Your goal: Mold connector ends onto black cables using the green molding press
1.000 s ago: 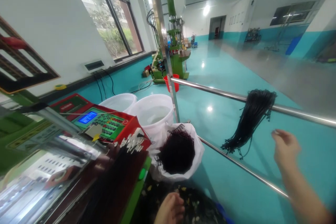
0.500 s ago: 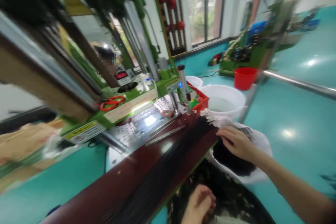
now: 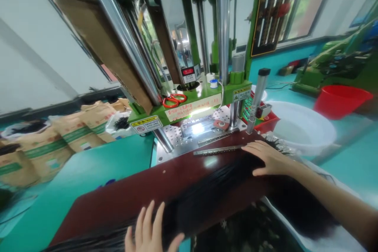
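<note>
A long bundle of thin black wires (image 3: pixel 203 193) lies along the dark red board (image 3: pixel 112 197), smeared by motion. White pieces, perhaps connectors (image 3: pixel 279 143), sit at its far right end. My left hand (image 3: pixel 150 230) is low in the view over the wires, fingers spread. Across the bundle near the white ends reaches my right hand (image 3: pixel 268 159), fingers stretched and thumb apart; whether it presses on the wires I cannot tell. Its fingertips come close to the end of a slim metal strip (image 3: pixel 217 150). Behind the strip is the metal bed (image 3: pixel 171 138) of a green press (image 3: pixel 203 98).
Orange-handled scissors (image 3: pixel 174 100) rest on the press. Right of it are a red tray (image 3: pixel 267 122), a white tub (image 3: pixel 304 126) and a red bucket (image 3: pixel 339 100). More black strands (image 3: pixel 301 204) hang in a white bag by my right forearm. Paper sacks (image 3: pixel 71 134) stand left.
The view has swung right to left, bringing the press to the middle. My left hand has gone from curled near my lap to spread over the wires. My right hand now reaches across the bundle.
</note>
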`<state>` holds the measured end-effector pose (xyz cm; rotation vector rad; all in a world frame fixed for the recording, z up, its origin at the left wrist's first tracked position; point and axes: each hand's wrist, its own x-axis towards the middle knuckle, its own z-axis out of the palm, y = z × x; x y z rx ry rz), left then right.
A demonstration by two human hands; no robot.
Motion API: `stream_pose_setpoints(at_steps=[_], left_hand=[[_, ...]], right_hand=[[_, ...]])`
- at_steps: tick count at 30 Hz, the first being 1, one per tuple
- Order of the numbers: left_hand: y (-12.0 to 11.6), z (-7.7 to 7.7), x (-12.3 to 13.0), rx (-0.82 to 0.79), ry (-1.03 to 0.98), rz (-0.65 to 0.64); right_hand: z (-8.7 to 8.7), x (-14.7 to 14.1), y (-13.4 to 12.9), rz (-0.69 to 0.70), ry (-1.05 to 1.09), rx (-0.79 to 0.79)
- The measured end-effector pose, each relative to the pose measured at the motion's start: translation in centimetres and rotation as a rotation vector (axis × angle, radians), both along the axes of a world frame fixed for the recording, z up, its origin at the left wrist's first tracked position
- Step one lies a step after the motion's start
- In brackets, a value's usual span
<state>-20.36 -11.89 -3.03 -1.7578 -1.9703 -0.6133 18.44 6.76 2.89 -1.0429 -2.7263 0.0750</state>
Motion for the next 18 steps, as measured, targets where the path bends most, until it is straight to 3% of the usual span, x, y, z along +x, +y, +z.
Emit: stream_pose_setpoints(at_steps=[3, 6, 13, 18], left_hand=[[0.7, -0.2, -1.3, -0.162, 0.087, -0.033], [2.2, 0.0, -2.6, -0.217, 0.135, -0.056], [7.3, 1.2, -4.5, -0.229, 0.163, -0.023], [7.8, 1.4, -4.2, -0.263, 0.143, -0.039]], right_hand=[[0.1, 1.1, 0.9, 0.003, -0.061, 0.023], [-0.7, 2.4, 0.9, -0.017, -0.084, 0.108], [-3.7, 3.9, -0.9, -0.029, 0.037, 0.464], [-3.7, 4.6, -1.9, 0.072, 0.024, 0.497]])
